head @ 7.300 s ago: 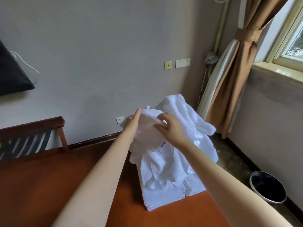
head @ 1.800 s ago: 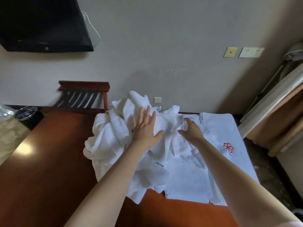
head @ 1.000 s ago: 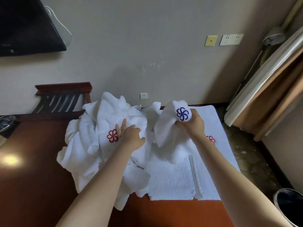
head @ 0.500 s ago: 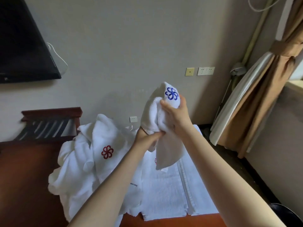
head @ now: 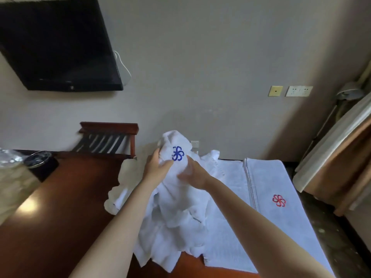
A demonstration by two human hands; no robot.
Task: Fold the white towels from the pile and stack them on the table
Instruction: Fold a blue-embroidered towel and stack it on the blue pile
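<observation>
A white towel with a blue flower emblem is bunched up above the pile. My left hand grips it from the left, thumb across the cloth just below the emblem. My right hand holds the same towel from the right, a little lower. Beneath them lies the loose pile of white towels on the brown table. To the right, flat white towels with a red flower emblem are spread on the table, reaching its right edge.
A dark wooden rack stands against the wall behind the table. A black bin and a plastic bag sit at the far left. A black TV hangs on the wall. Curtains hang at the right.
The blue-emblem towel was lifted high off the pile by my right hand, then lowered. My left hand has moved from its underside to its left side. The view has tilted down and left.
</observation>
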